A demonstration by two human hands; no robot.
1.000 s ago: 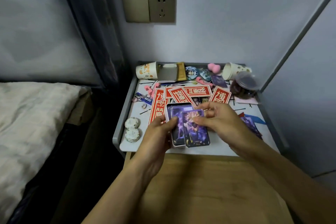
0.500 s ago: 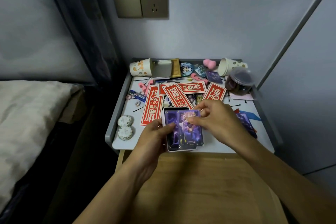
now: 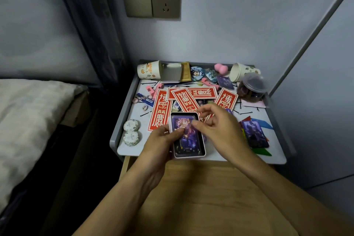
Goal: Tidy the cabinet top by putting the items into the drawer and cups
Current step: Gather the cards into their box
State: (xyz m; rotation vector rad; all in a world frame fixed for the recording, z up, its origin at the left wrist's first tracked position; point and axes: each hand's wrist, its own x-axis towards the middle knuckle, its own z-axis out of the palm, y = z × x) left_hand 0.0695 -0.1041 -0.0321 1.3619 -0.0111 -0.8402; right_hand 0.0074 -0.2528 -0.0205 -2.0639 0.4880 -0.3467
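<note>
My left hand (image 3: 160,144) grips a small pale tin (image 3: 189,155) over the front edge of the grey cabinet top (image 3: 237,157), its thumb lying on the purple card (image 3: 188,141) that sits flat inside. My right hand (image 3: 220,128) hovers over the tin's upper right corner with loosely curled fingers, thumb tip touching the card. Another purple card (image 3: 253,133) lies to the right. Two paper cups lie on their sides at the back, one on the left (image 3: 149,70), one on the right (image 3: 241,72). The wooden drawer (image 3: 191,193) is pulled out below my arms.
Red paper strips (image 3: 161,109) spread across the middle. The tin's lid (image 3: 171,73), badges, a pink sponge (image 3: 220,67), pink clips, hairpins and a plastic jar (image 3: 251,88) crowd the back. Two round white pieces (image 3: 131,132) sit front left. A bed (image 3: 28,120) is on the left.
The purple card that my right hand was sliding in now lies flat inside the tin, and my right fingers have let it go and lifted. The view has shifted slightly.
</note>
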